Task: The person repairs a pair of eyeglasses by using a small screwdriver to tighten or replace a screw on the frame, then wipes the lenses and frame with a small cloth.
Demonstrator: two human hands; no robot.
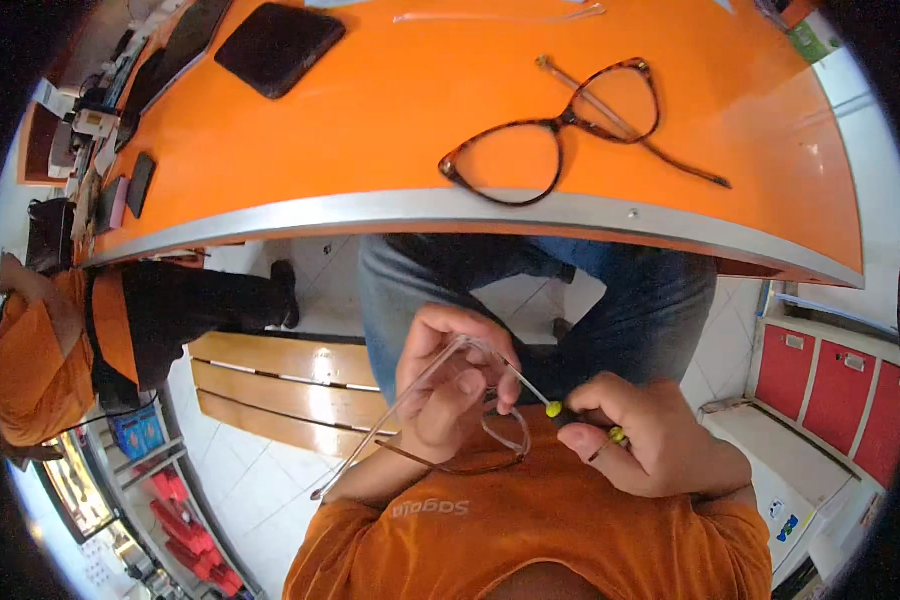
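Observation:
My left hand point(445, 385) is closed around a pair of pale, see-through eyeglasses point(507, 432), held over my lap below the table edge. Their temples stick out to the left, one clear and one brownish. Between the fingers and thumb of my right hand point(635, 435) is a small screwdriver point(554, 409) with a yellow collar and a dark handle. Its thin shaft points up and left to the glasses by my left fingertips; whether the tip sits in a screw is too small to tell. Something small and yellowish also shows at my right fingers.
Tortoiseshell glasses point(558, 124) lie near the metal-edged front of the orange table point(370, 140), a temple crossing one lens. A clear temple point(500, 16) and black pad point(280, 48) lie farther back. A wooden bench point(280, 385), another person point(45, 350) and red drawers point(835, 390) surround me.

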